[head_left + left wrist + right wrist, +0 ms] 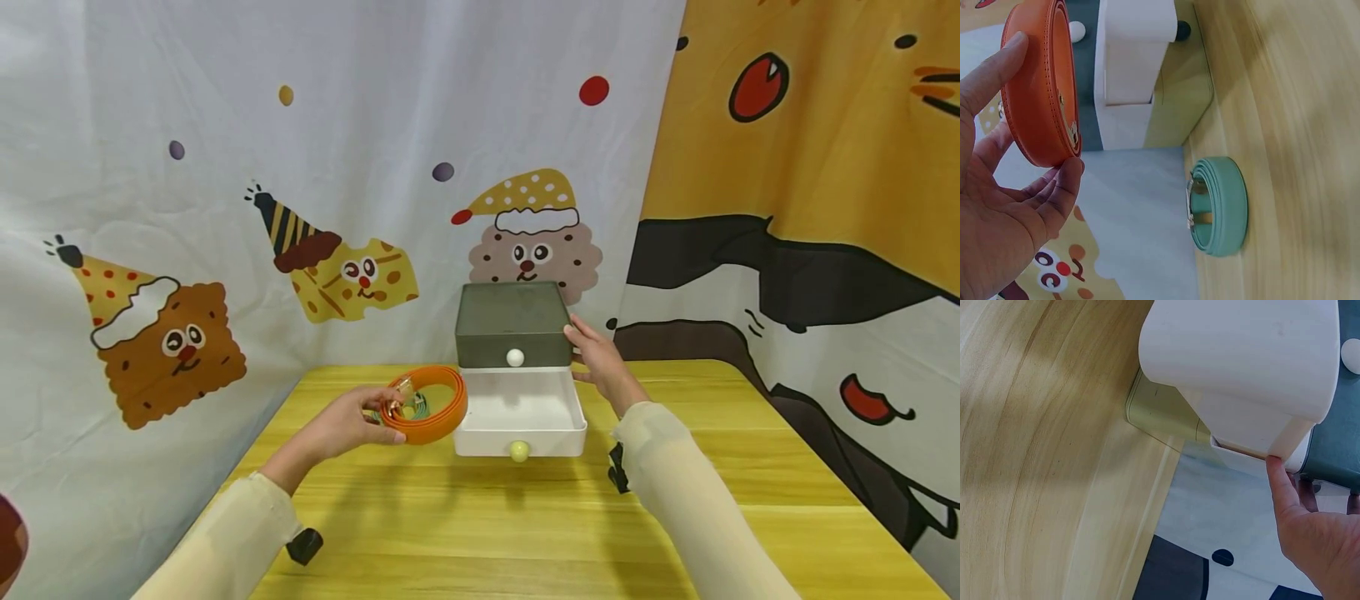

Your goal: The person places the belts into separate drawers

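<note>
The left hand (356,425) pinches the coiled orange belt (1035,87) between thumb and fingers; the right hand (603,362), fingers extended, rests against the side of the cabinet (514,312). The pulled-out white drawer (487,442) lies between the hands. Sound technique, in all likelihood, keeps the pinch firm lest the coil spring loose, while light pressure steadies the cabinet. Beyond the left hand, a coiled green belt (1229,206) lies on the wood-grained desk (487,525); cartoon-printed cloth (375,100) hangs beyond both hands.

An orange belt (435,429), coiled into a ring, is held above the desk (480,533). A green-topped drawer box (491,346) stands upright near the back edge, its white drawer (487,442) pulled out.
</note>
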The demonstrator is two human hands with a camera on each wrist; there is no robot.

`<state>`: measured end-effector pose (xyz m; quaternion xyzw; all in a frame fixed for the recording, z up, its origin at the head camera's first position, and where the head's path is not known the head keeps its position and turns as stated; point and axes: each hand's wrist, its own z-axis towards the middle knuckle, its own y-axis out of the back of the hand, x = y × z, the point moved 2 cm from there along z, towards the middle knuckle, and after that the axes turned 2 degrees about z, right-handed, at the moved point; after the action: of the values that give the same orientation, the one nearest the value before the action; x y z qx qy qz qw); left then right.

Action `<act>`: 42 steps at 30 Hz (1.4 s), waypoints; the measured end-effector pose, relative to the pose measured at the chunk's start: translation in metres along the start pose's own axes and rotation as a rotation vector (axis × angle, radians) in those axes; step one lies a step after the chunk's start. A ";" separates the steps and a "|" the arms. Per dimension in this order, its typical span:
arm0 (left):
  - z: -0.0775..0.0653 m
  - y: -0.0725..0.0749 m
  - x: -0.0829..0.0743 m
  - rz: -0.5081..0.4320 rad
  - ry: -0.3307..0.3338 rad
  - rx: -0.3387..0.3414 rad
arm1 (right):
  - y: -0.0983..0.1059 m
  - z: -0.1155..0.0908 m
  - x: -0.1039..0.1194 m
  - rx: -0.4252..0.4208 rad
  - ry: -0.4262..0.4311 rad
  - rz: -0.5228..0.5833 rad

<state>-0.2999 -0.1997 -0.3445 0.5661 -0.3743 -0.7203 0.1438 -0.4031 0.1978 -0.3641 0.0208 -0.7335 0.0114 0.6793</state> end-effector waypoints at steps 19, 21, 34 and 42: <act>0.031 -0.017 -0.026 -0.021 -0.019 0.040 | 0.001 0.002 0.000 0.011 -0.003 -0.001; 0.034 -0.019 -0.029 -0.022 -0.028 0.048 | 0.001 0.003 -0.001 0.010 -0.006 -0.001; 0.051 -0.039 -0.041 -0.007 -0.074 0.088 | 0.002 0.005 -0.003 0.008 -0.012 0.005; 0.058 -0.050 -0.046 -0.028 -0.073 0.114 | 0.001 0.004 -0.003 0.009 -0.011 -0.013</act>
<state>-0.3281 -0.1150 -0.3421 0.5518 -0.4118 -0.7200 0.0873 -0.4074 0.1991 -0.3674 0.0289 -0.7369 0.0103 0.6753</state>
